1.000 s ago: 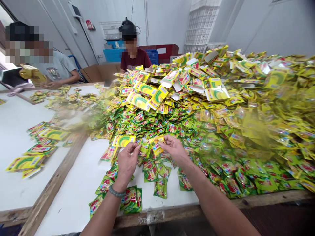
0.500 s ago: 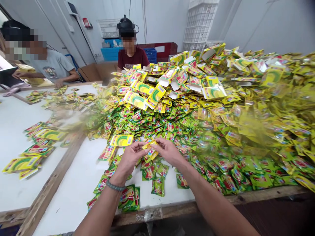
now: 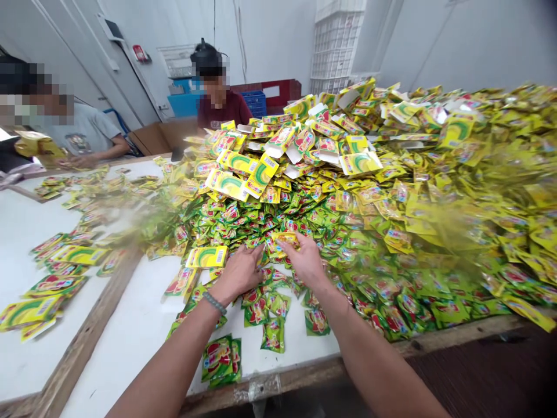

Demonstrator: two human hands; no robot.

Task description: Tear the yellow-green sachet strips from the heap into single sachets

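A huge heap of green and yellow sachets point(image 3: 348, 232) covers the white table point(image 3: 139, 342). Flat yellow cartons point(image 3: 235, 184) lie on top of the heap. My right hand point(image 3: 304, 261) reaches into the near edge of the heap and pinches a yellow sachet point(image 3: 285, 239) between thumb and fingers. My left hand point(image 3: 239, 273) rests palm down on the sachets just left of it, fingers curled into the pile; what they grip is hidden. A flat yellow carton point(image 3: 207, 257) lies just left of my left hand.
Two other people stand at the far side: one in a grey shirt point(image 3: 82, 136) at the left, one in a dark red shirt point(image 3: 221, 110) behind the heap. A wooden strip point(image 3: 82, 342) divides the table. White crates point(image 3: 335, 46) stack against the back wall.
Both my hands moved forward from just above the table edge into the heap's near edge, the right one still holding the yellow sachet. The camera view shifted slightly right.
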